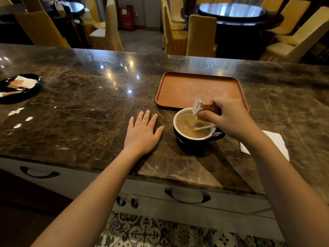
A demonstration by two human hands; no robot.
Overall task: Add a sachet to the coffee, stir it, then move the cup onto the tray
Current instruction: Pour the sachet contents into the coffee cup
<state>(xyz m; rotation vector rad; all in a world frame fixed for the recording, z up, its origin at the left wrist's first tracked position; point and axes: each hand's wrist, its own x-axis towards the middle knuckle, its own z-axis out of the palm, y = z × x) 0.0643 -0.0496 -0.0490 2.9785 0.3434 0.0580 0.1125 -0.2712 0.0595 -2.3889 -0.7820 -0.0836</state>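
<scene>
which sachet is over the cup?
The brown-and-white sachet pinched in the right hand, tilted over the coffee cup. The other sachets lie in the black dish at far left.

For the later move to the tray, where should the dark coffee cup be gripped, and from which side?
Probably by the loop handle of the dark, white-lined coffee cup, which sticks out on its right. Come from the right, where the right hand now holds the brown sachet. The cup is nearly full, so keep it level.

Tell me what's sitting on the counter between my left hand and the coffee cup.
Nothing. In the head view, only bare marble counter separates the left hand, resting flat, from the cup.
</scene>
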